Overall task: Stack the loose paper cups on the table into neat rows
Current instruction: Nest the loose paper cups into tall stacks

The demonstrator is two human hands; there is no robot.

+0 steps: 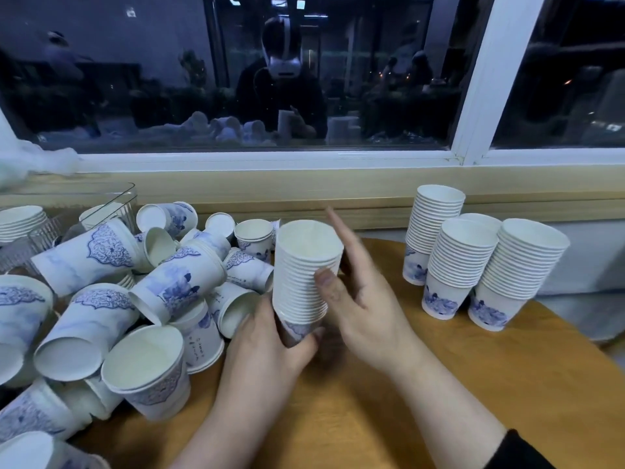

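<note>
A tall stack of white paper cups (304, 272) with blue prints stands upright at the middle of the wooden table (372, 418). My left hand (270, 340) grips the bottom cup of that stack. My right hand (365, 299) lies beside the stack with straight fingers, its thumb touching the rims. A heap of loose cups (142, 299) fills the left side, many lying on their sides. At the right, several finished stacks (463, 262) stand close together.
A clear glass container (84, 211) stands at the back left, with another short cup stack (20, 220) beside it. A pale wooden sill and a dark window (304, 96) run behind the table. The table's rounded edge curves away at the right.
</note>
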